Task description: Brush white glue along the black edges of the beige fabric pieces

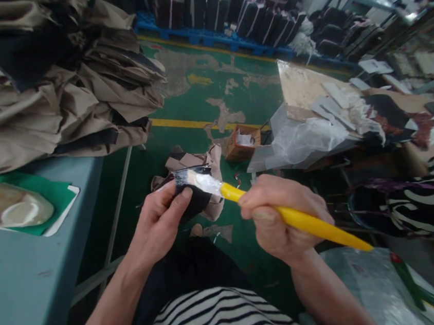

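Note:
My left hand [160, 221] is closed on a small dark piece of material [194, 195], thumb on top, held up in front of me. My right hand [280, 217] is wrapped round the yellow handle of a brush [304, 220]. The brush's white, glue-wet bristles [203, 180] lie on the top edge of the dark piece. Both hands are above my lap and the green floor.
A grey table [24, 286] on the left carries a tall heap of beige cut pieces [49, 82], a green mat and a pale dish [20, 211]. Scraps and a small cardboard box [242, 143] lie on the floor. A cluttered bench with plastic sheet [307, 137] stands right.

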`<state>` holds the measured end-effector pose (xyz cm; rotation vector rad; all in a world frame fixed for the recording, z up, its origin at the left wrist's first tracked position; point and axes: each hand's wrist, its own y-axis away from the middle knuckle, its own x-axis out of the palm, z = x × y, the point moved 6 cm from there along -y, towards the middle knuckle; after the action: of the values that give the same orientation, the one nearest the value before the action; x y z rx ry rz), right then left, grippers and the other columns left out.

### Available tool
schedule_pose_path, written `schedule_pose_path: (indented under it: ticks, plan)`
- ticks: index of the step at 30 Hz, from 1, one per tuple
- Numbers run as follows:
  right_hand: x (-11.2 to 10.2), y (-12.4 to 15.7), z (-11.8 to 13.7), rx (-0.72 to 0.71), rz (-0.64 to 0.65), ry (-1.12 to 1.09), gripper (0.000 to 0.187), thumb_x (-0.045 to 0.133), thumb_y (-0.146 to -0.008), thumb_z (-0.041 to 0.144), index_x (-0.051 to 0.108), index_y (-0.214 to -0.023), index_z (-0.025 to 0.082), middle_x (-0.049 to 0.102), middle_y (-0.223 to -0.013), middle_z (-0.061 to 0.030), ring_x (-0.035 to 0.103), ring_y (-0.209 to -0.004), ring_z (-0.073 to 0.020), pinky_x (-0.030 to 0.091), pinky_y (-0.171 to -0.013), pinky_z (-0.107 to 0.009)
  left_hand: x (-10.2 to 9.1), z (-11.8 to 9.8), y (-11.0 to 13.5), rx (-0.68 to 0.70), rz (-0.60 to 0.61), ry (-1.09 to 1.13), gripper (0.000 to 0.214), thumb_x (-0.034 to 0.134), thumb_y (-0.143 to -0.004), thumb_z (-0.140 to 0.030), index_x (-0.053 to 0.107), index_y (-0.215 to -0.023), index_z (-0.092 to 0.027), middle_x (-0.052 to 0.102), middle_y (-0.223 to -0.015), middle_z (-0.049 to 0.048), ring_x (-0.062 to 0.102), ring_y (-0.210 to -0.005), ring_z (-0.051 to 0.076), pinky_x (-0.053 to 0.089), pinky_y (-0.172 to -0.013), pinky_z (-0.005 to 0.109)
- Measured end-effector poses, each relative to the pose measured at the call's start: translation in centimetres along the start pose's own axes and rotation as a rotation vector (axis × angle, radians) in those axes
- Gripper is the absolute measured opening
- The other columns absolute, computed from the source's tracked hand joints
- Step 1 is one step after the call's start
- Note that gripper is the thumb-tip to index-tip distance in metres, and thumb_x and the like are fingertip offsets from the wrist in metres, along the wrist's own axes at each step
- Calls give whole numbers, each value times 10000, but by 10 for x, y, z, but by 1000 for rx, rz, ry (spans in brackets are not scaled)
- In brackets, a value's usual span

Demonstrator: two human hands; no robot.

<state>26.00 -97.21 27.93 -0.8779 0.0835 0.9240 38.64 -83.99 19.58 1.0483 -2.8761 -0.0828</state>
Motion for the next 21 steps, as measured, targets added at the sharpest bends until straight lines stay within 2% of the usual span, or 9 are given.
schedule_pose_path:
  ticks: [2,4,8,12,14,16,19,21]
  plan:
    - [5,-12,8,-170,-7,-13,155,617,-1072,302,693,-961,226,782,-798,25,718,-653,-111,606,-688,-226,2,0,0,-16,14,18,246,721,-984,-407,820,-990,-182,713,-853,21,603,-777,176,491,-698,241]
    - [9,-19,6,-214,68,6,170,595,-1084,268,694,-958,210,792,-826,28,737,-702,-95,600,-732,-196,5,2,2,-69,40,68,278,749,-963,-438,824,-984,-171,712,-827,19,587,-734,163,487,-664,230]
    - [-5,-24,-4,-175,215,85,176,602,-1068,229,697,-924,197,796,-840,15,759,-752,-105,603,-750,-201,10,10,8,-206,121,231,341,796,-921,-481,827,-1023,-157,714,-809,21,599,-705,156,514,-672,233]
    - [-23,-27,-5,-84,156,90,202,611,-1053,252,702,-878,207,764,-782,17,708,-648,-104,570,-635,-222,12,18,13,-286,174,323,334,822,-905,-480,843,-1037,-174,723,-790,16,604,-709,141,506,-657,200]
    - [-20,-31,-5,-52,155,9,217,599,-1064,286,708,-896,205,736,-758,22,658,-594,-93,538,-587,-223,12,17,13,-290,174,340,310,854,-882,-469,857,-1015,-189,732,-783,11,623,-744,140,519,-696,188]
    - [-10,-37,-6,-42,244,-62,230,584,-1073,296,700,-901,196,718,-764,27,620,-578,-78,502,-563,-209,13,13,12,-281,171,340,295,885,-857,-458,867,-1000,-201,733,-768,2,626,-744,131,521,-712,178]
    - [-2,-45,-13,-19,362,-60,244,580,-1075,284,680,-875,187,697,-770,36,586,-586,-58,443,-541,-186,17,9,14,-279,203,331,306,883,-860,-466,871,-1008,-199,738,-767,4,622,-731,130,524,-703,181]
    - [-4,-49,-16,9,378,-28,253,589,-1074,291,674,-861,183,686,-763,36,565,-581,-54,415,-532,-188,19,8,17,-265,213,329,308,871,-871,-473,872,-987,-188,739,-762,8,610,-720,128,519,-692,182]
